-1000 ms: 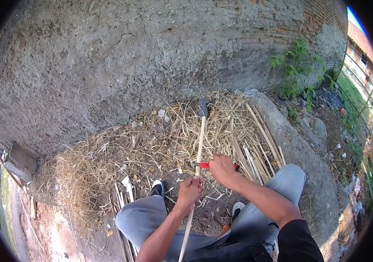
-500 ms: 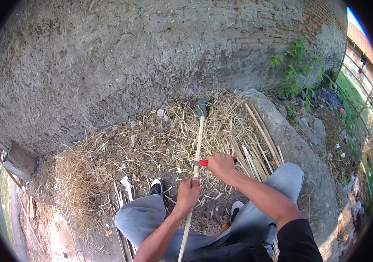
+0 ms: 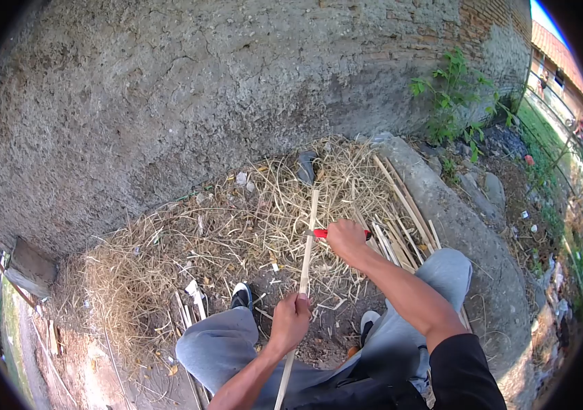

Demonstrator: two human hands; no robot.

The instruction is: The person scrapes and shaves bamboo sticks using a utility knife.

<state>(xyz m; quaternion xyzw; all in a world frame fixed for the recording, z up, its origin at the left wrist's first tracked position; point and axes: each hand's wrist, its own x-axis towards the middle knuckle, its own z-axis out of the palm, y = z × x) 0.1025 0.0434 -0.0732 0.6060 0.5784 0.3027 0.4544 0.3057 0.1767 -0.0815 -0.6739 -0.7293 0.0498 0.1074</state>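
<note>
A long, pale strip of split wood or bamboo (image 3: 309, 249) runs from near the wall down toward my lap. My left hand (image 3: 290, 320) is closed around its lower part, with the thumb along it. In my right hand (image 3: 346, 240) is a red-handled utility knife (image 3: 321, 234), held with its short blade across the upper part of the strip. The blade appears to touch the strip, though the exact contact is too small to tell. Beyond the strip's far end lies a dark grey object (image 3: 306, 168) whose kind I cannot make out.
Curled shavings (image 3: 278, 219) cover the ground between my feet and the rough wall (image 3: 189, 102). More strips (image 3: 400, 242) lie by my right knee, beside a large stone slab (image 3: 441, 205). A few others (image 3: 185, 311) are near my left knee. A leafy plant (image 3: 454, 96) grows by the wall.
The knife in my right hand has moved farther up the strip, away from me. My left hand has shifted slightly lower, still gripping the strip. The view has tilted a little.
</note>
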